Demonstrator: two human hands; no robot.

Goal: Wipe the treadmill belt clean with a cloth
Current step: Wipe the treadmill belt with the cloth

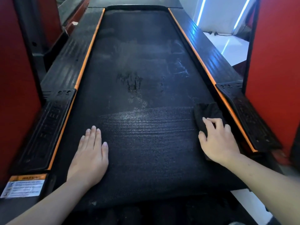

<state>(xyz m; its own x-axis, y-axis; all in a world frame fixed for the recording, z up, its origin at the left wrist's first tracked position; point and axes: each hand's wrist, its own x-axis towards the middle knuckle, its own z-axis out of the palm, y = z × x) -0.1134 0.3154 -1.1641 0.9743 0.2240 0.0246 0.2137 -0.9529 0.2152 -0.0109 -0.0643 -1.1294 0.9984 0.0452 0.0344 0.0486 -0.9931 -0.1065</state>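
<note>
Your right hand (219, 142) gripping the cloth (206, 112), side rail (253, 124) just right of it, left hand (90, 153) flat on the belt (146, 151).

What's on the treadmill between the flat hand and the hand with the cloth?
Just bare belt. In the head view, only black belt with pale streaks lies between the left hand and the right hand holding the cloth.

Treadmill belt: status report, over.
Left grip flat on belt, holding nothing. Right grip holds cloth at belt's right edge. Marks show mid-belt. Nothing blocking.
</note>
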